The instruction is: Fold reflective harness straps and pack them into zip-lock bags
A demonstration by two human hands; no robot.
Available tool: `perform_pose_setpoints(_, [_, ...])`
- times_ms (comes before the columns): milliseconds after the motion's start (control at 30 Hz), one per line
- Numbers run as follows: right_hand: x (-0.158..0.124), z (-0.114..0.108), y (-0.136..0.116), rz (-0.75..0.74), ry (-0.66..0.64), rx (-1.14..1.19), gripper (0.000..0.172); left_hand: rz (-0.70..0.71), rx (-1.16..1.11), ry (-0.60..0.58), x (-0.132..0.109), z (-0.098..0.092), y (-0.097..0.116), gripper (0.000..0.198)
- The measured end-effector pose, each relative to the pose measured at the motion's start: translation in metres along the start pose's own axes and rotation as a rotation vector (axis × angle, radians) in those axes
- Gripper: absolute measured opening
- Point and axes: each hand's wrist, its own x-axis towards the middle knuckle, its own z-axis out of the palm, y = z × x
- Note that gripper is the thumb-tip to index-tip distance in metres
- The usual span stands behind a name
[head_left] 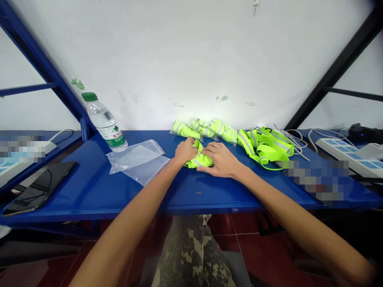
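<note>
A bundle of neon-yellow reflective strap (pixel 197 159) with silver-grey stripes lies on the blue table between my two hands. My left hand (pixel 186 150) has its fingers curled over the bundle's left end. From the right side, my right hand (pixel 220 159) bends its fingers onto the same bundle, with the thumb along the near edge. Just behind sit several similar bundles in clear plastic bags (pixel 221 129). A loose heap of the same reflective strap (pixel 269 145), with black buckles, lies to the right. Flat clear zip bags (pixel 134 157) rest left of my left hand.
A water bottle with a green cap (pixel 106 123) stands at the back left of the blue table (pixel 98 191). Beyond the left edge lies a dark tablet or phone (pixel 40 187). White cables (pixel 296 141) and a power strip (pixel 350 153) are at the right. A white wall rises behind.
</note>
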Motion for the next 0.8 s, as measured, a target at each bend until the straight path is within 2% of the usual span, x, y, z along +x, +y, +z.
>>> perform_pose_setpoints(100, [-0.011,-0.001,-0.006,-0.062,-0.023,-0.074,0.063,-0.056,0.038,0.033,-0.002,0.0,0.002,0.031])
perform_pose_setpoints(200, [-0.014,0.001,-0.007,-0.053,-0.077,-0.142,0.056,-0.092,0.012,0.201,-0.007,-0.006,0.004,0.026])
perform_pose_setpoints(267, [-0.011,0.001,-0.006,-0.025,-0.114,-0.16,0.052,-0.092,-0.05,0.327,-0.011,-0.012,0.005,0.029])
perform_pose_setpoints(333, [-0.006,0.001,-0.002,0.01,-0.144,-0.138,0.049,-0.042,-0.12,0.376,-0.015,-0.019,0.005,0.034])
perform_pose_setpoints(433, [0.005,-0.001,0.007,0.055,-0.174,-0.066,0.042,0.097,-0.186,0.356,-0.023,-0.025,0.008,0.037])
perform_pose_setpoints(533, [0.017,-0.003,0.018,0.1,-0.18,0.045,0.038,0.153,-0.203,0.356,-0.029,-0.024,0.011,0.036])
perform_pose_setpoints(633, [0.029,-0.005,0.027,0.133,-0.198,0.194,0.041,0.114,-0.186,0.363,-0.024,-0.02,0.011,0.038])
perform_pose_setpoints(733, [0.037,-0.006,0.033,0.186,-0.239,0.343,0.051,0.012,-0.187,0.348,-0.011,-0.016,0.007,0.043])
perform_pose_setpoints(800, [0.04,-0.006,0.035,0.227,-0.268,0.41,0.056,-0.065,-0.225,0.303,0.0,-0.013,0.003,0.039])
